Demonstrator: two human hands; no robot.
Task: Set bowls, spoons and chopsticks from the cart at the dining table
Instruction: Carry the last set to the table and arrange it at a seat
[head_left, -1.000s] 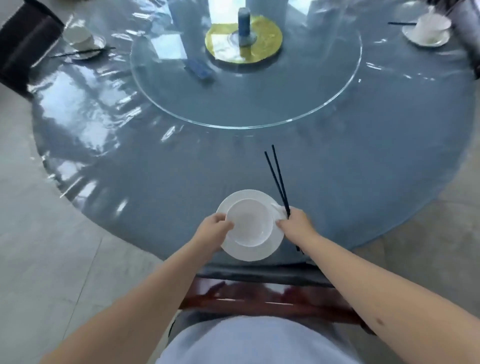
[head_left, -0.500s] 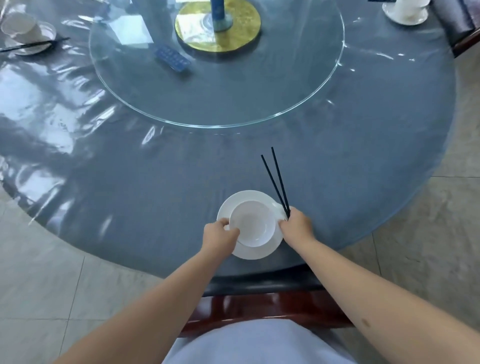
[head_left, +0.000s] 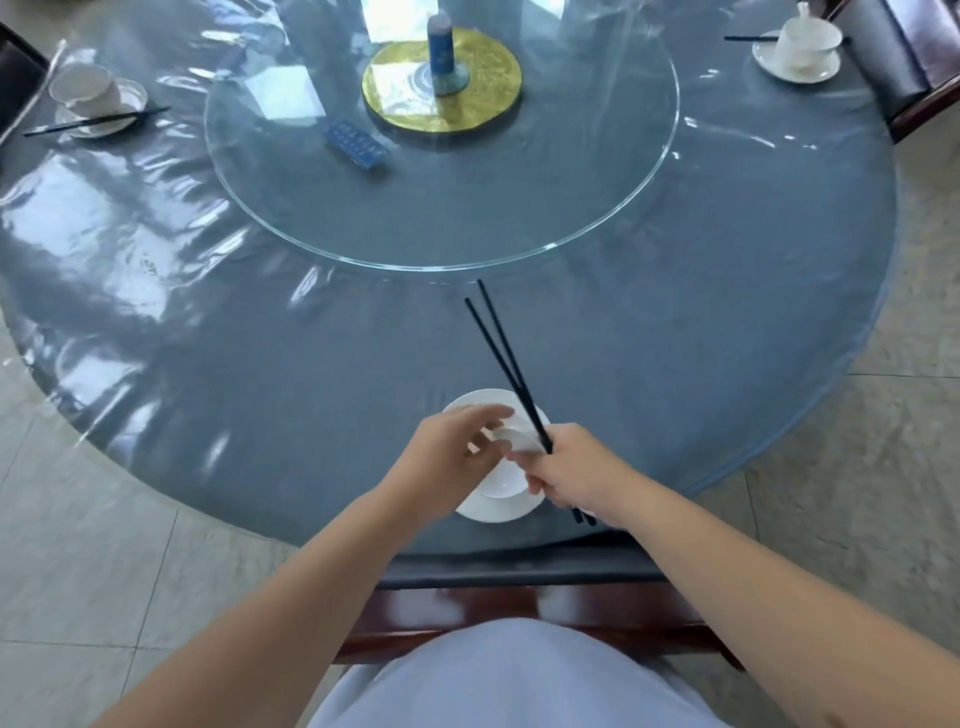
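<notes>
While your right hand (head_left: 574, 470) keeps its fingers closed round a pair of black chopsticks (head_left: 501, 358), the tips point away toward the far glass turntable (head_left: 597, 208) and the butt ends poke out below your wrist. Something white sits in that same grip by the fingertips; possibly a spoon, too blurred to tell. Your left hand (head_left: 447, 457) hovers over the bowl (head_left: 501, 480), fingers spread loose, holding nothing.

Near setting: bowl sits on its saucer (head_left: 493, 512), close to the near edge of the surface (head_left: 260, 389), in front of the near chair (head_left: 519, 577). Chopsticks not yet laid down; they cross above the saucer's right side.

Other places:
- Far left: cup-like bowl and saucer (head_left: 93, 98) with chopsticks across it. Looks finished.
- Far right: bowl and saucer (head_left: 797, 52), chopsticks beside it. Looks finished.

Judgement: this place is partly done. Bowl is down; chopsticks, and a spoon if that is what you hold, remain to be set beside it. Cart is out of view, so you cannot tell how many places are left.
</notes>
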